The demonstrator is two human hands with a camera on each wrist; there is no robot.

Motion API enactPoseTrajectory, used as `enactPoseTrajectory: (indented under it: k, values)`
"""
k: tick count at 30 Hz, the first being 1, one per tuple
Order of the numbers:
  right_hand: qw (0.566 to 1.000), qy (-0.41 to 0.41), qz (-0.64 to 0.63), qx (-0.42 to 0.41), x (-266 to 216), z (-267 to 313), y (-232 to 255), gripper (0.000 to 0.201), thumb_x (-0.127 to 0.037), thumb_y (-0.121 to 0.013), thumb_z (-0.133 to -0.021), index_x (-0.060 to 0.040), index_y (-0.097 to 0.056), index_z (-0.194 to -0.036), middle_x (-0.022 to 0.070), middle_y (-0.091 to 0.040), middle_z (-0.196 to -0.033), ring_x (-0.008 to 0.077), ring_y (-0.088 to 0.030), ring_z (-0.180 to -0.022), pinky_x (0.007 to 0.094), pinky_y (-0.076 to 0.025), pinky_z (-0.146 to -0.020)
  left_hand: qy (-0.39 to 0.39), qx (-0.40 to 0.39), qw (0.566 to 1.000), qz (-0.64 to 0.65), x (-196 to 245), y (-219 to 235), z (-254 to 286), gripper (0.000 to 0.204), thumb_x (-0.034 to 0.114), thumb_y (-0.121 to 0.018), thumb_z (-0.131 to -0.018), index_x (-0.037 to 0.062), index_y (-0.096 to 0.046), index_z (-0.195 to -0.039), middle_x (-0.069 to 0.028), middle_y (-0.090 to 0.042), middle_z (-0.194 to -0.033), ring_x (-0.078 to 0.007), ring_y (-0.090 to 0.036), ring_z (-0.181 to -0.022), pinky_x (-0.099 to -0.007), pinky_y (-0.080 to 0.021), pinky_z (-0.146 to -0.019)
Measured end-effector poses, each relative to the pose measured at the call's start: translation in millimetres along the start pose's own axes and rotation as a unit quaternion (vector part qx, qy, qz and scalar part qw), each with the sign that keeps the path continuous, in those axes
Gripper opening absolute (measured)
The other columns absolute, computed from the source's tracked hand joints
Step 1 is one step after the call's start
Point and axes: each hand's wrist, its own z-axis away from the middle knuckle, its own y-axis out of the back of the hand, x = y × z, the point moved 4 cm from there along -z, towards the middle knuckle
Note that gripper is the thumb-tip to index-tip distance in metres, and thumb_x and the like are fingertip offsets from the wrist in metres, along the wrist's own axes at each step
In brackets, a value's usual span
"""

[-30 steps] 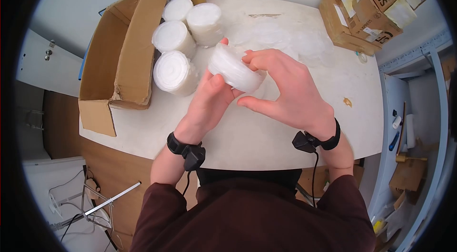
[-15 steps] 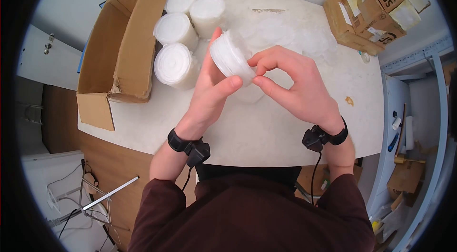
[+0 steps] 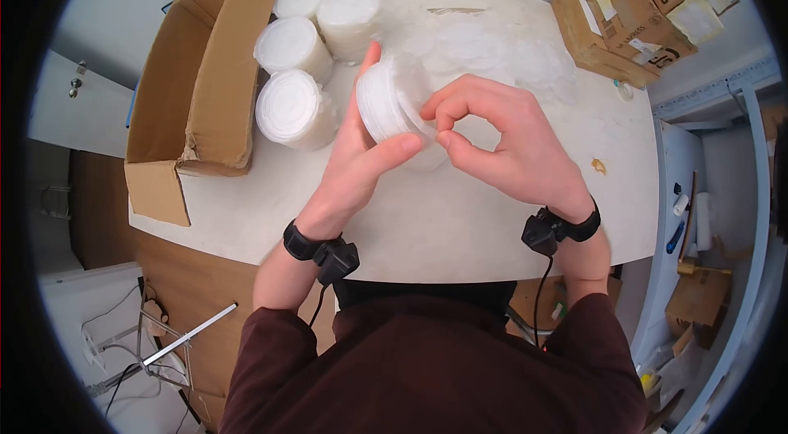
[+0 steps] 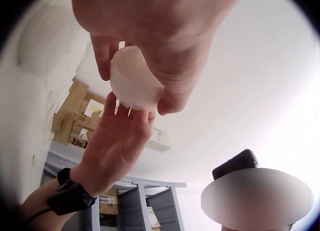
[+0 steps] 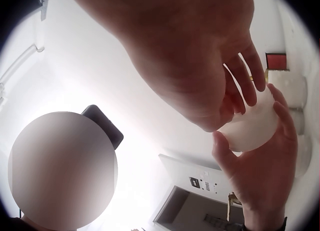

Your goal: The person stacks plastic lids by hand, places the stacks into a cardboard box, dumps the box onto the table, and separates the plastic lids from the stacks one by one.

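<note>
We see the left hand (image 3: 351, 163) curled round a white bundle (image 3: 384, 102), tilted above the table (image 3: 427, 229); the right hand (image 3: 521, 143) pinches its edge, fingertips nearly together (four similar bundles (image 3: 289, 106) stand beside the cardboard box (image 3: 220, 85)).

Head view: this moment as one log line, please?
left hand holds white cylinder | right hand pinches its edge | four similar cylinders on table beside cardboard box
</note>
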Motion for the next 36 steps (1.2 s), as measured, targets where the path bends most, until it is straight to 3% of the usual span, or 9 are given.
enactPoseTrajectory:
  k: [7,13,15,18,24,27,30,34,36]
  values:
    - [0.997,-0.043,-0.004,0.056,4,4,33,0.004,-0.003,-0.068,-0.098,-0.0013,-0.065,-0.099,0.0085,-0.078,-0.101,0.0201,-0.076,-0.096,0.0351,-0.061,-0.093,0.017,0.009,0.999,0.049,-1,-5,-1,0.133,0.045,-0.088,-0.088,0.0074,-0.001,-0.180,-0.0133,-0.046,-0.166,-0.0285,-0.049,-0.153,-0.0472,-0.037,-0.129]
    - [0.950,-0.143,-0.120,0.252,83,17,119,0.010,-0.018,-0.064,-0.107,-0.0079,-0.066,-0.108,0.0024,-0.077,-0.107,0.0105,-0.070,-0.101,0.0302,-0.055,-0.094,0.045,0.024,0.998,0.035,0,-4,0,0.137,0.055,-0.090,-0.084,0.0069,-0.004,-0.180,-0.0118,-0.048,-0.163,-0.0286,-0.053,-0.149,-0.0469,-0.040,-0.127]
    - [0.917,-0.232,-0.085,0.314,132,31,137,0.013,-0.022,-0.064,-0.108,-0.0094,-0.067,-0.108,0.0016,-0.078,-0.108,0.0085,-0.069,-0.100,0.0301,-0.055,-0.092,0.060,0.037,0.997,0.009,-4,-4,-1,0.133,0.059,-0.088,-0.079,0.0176,-0.013,-0.180,-0.0079,-0.050,-0.160,-0.0268,-0.058,-0.144,-0.0481,-0.048,-0.120]
    - [0.891,-0.322,-0.051,0.316,180,45,139,0.019,-0.022,-0.067,-0.104,-0.0038,-0.068,-0.110,0.0053,-0.081,-0.102,0.0141,-0.073,-0.094,0.0329,-0.058,-0.086,0.054,0.035,0.998,0.008,-8,-5,-1,0.131,0.058,-0.088,-0.080,0.0167,-0.013,-0.180,-0.0075,-0.052,-0.159,-0.0266,-0.059,-0.143,-0.0474,-0.047,-0.121]
    - [0.858,-0.283,0.224,0.367,180,46,138,0.026,-0.024,-0.072,-0.102,-0.0024,-0.073,-0.117,0.0098,-0.080,-0.106,0.0210,-0.074,-0.097,0.0378,-0.057,-0.088,0.034,0.013,0.999,0.012,-9,-4,-2,0.134,0.051,-0.090,-0.087,0.0055,-0.004,-0.180,-0.0123,-0.050,-0.162,-0.0272,-0.054,-0.147,-0.0454,-0.041,-0.125]
    - [0.909,-0.178,0.177,0.332,136,26,122,0.025,-0.024,-0.073,-0.103,-0.0029,-0.073,-0.116,0.0091,-0.079,-0.109,0.0197,-0.074,-0.098,0.0364,-0.057,-0.088,0.012,-0.001,0.999,-0.052,-7,-1,0,0.130,0.037,-0.090,-0.090,0.0058,-0.002,-0.180,-0.0142,-0.048,-0.163,-0.0272,-0.051,-0.149,-0.0452,-0.040,-0.125]
    - [0.979,-0.144,-0.013,0.141,64,7,76,0.023,-0.023,-0.074,-0.103,-0.0034,-0.073,-0.115,0.0065,-0.077,-0.106,0.0169,-0.072,-0.097,0.0334,-0.056,-0.086,-0.022,0.001,0.993,-0.118,2,-11,4,0.131,0.024,-0.091,-0.088,0.0070,0.001,-0.180,-0.0162,-0.044,-0.165,-0.0278,-0.048,-0.151,-0.0451,-0.039,-0.126]
    - [0.991,-0.108,-0.051,-0.067,-5,1,29,0.018,-0.020,-0.077,-0.099,-0.0040,-0.072,-0.106,0.0052,-0.076,-0.100,0.0165,-0.072,-0.090,0.0328,-0.056,-0.080,-0.021,-0.010,0.993,-0.119,2,-12,5,0.136,0.021,-0.094,-0.084,0.0103,0.001,-0.181,-0.0179,-0.039,-0.166,-0.0307,-0.046,-0.153,-0.0485,-0.039,-0.126]
    - [0.991,-0.104,-0.062,-0.064,-4,2,22,0.016,-0.019,-0.077,-0.098,-0.0042,-0.072,-0.104,0.0049,-0.076,-0.098,0.0170,-0.072,-0.088,0.0332,-0.056,-0.079,-0.025,-0.007,0.991,-0.132,1,-12,6,0.137,0.021,-0.095,-0.083,0.0108,0.001,-0.181,-0.0184,-0.039,-0.167,-0.0311,-0.046,-0.153,-0.0491,-0.040,-0.126]
